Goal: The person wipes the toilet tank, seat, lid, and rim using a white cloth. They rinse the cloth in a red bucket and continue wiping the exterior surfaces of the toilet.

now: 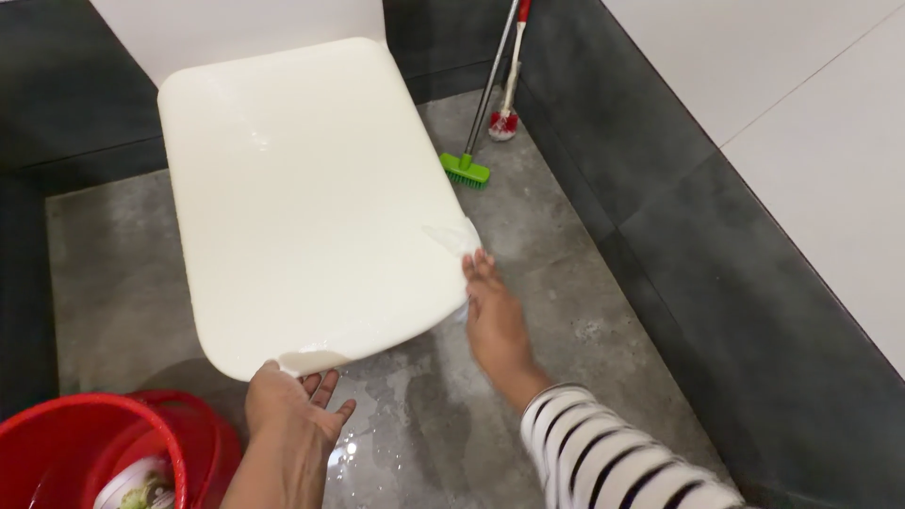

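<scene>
Flanking white toilet lid (311, 198): red bucket (85, 443) near-left, green brush (466, 171) beyond.

A mottled grey stone-tile floor (556, 254) spreads underneath, wet and glossy in patches near the bottom edge. Dark charcoal wall tiles (716, 245) line the lower walls, with plain white wall tiles (811, 85) above them. In the far corner lean a green-headed scrub brush (465, 171) and a red-and-white long-handled brush (504, 121).
</scene>
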